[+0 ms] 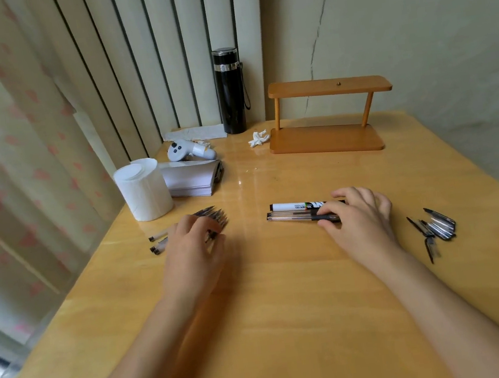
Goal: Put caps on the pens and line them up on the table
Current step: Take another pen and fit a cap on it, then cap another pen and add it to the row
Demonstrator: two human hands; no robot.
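A bunch of uncapped pens (pixel 210 216) lies at the table's left, tips pointing right. My left hand (pixel 193 243) rests on them, fingers curled over the barrels. Right of centre lie two capped pens side by side: a white marker (pixel 291 205) and, just in front of it, a clear pen (pixel 289 215). My right hand (pixel 359 215) covers their right ends, thumb and fingers on the clear pen's black cap end. A heap of loose black caps (pixel 437 226) sits further right, apart from both hands.
On the wooden table (pixel 287 295) stand a tissue roll (pixel 143 188), a paper stack (pixel 193 178), a white controller (pixel 189 150), a black flask (pixel 230 91), a crumpled tissue (pixel 258 138) and a small wooden shelf (pixel 327 118). Curtains hang at left.
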